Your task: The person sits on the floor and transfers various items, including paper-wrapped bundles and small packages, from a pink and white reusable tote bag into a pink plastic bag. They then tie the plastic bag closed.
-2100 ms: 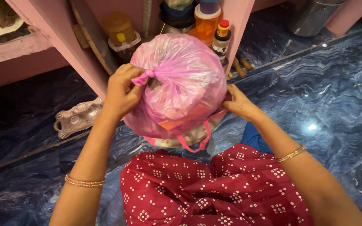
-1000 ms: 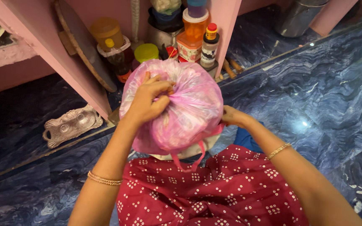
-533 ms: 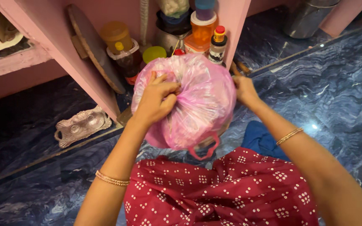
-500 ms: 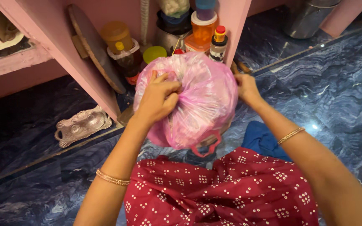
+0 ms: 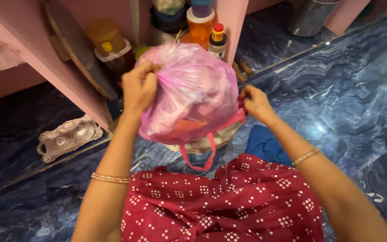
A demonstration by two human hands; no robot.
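Head view: I hold a stuffed pink plastic bag (image 5: 193, 89) above my lap, in front of the pink shelf unit (image 5: 59, 76).

My left hand (image 5: 139, 87) is closed, pinching the bag's gathered neck at its upper left, so the mouth points left toward the shelf. My right hand (image 5: 255, 104) is closed on the pink strap of a cloth bag (image 5: 207, 141) pressed under it. The plastic bag bulges round, with no clear long axis, and its contents are too blurred to tell. On the shelf stand an orange jar (image 5: 199, 27), a small dark bottle with a red cap (image 5: 217, 39) and an oil bottle (image 5: 113, 58). A silver tray (image 5: 68, 136) lies on the blue floor.
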